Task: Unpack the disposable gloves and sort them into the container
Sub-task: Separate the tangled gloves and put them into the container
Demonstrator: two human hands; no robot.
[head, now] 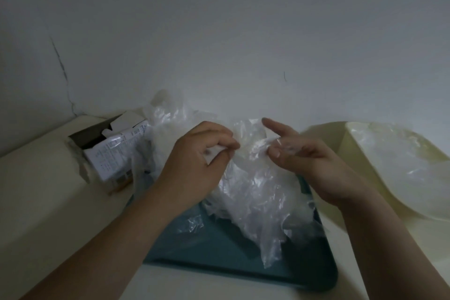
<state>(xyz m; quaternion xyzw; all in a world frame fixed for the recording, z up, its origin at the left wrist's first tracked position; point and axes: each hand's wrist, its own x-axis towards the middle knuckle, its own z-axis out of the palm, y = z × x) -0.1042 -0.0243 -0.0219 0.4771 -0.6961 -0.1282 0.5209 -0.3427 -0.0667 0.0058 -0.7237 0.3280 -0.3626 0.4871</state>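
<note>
Teal tray point(219, 258) lay near front edge of surface point(48, 202), centre. Heap of clear disposable gloves point(255, 192) covered tray's far half, spilling toward far edge. Left hand point(194, 163) sat over heap, fingers point(219, 134) curled, pinching glove film. Right hand point(309, 161) was close beside it, thumb and lower fingers clamped on crumpled film, index finger straight. Cream container point(350, 146) stood at right edge, clear film inside. Opened cardboard box point(109, 151) lay toward far left corner, touching heap.
</note>
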